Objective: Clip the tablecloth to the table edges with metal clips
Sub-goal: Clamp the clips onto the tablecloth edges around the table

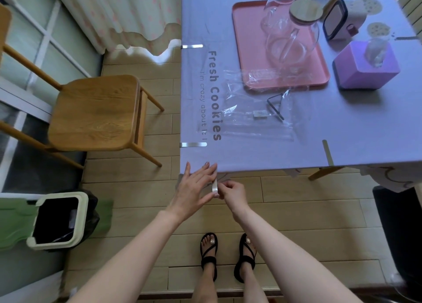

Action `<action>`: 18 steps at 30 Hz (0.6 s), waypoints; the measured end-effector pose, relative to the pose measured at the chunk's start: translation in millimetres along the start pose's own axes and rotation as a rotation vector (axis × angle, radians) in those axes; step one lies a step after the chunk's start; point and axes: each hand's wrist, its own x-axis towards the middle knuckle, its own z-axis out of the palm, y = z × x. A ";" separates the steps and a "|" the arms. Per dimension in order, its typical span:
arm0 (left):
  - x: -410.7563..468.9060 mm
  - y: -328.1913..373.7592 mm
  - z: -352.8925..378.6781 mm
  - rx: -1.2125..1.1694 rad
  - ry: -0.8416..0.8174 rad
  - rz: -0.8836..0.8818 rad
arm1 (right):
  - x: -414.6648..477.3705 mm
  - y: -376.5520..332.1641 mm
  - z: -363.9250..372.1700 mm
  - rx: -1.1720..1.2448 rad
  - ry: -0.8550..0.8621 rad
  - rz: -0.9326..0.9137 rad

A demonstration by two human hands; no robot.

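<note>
At the near edge of the worktop (262, 170), by its left corner, the left hand (194, 188) lies flat, grip open, on the tablecloth (262, 152) while the right hand (233, 192) pinches the metal clip (214, 186), which I'd push on square with the cloth held taut.
</note>
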 end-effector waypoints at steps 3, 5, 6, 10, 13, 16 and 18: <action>-1.1 -2.0 2.4 0.022 0.010 -0.003 | 2.7 -5.1 3.5 0.032 0.014 0.026; -1.1 -2.1 3.3 0.037 0.023 -0.029 | 3.4 -10.9 4.6 0.089 -0.003 0.030; -0.5 -0.9 3.3 0.053 0.025 -0.042 | 4.4 -12.8 4.6 0.114 -0.009 0.033; 1.8 4.6 3.7 0.117 0.018 -0.072 | 3.6 -16.8 2.0 0.122 0.010 0.007; 1.1 4.3 4.3 0.101 0.023 -0.088 | -9.9 -11.3 -0.8 -0.221 0.102 -0.142; 0.4 2.8 5.5 0.053 0.027 -0.124 | -27.9 -2.6 -5.9 -0.540 0.361 -0.675; 0.0 2.0 5.7 0.056 0.022 -0.149 | -25.6 0.3 -11.2 -0.698 0.319 -0.930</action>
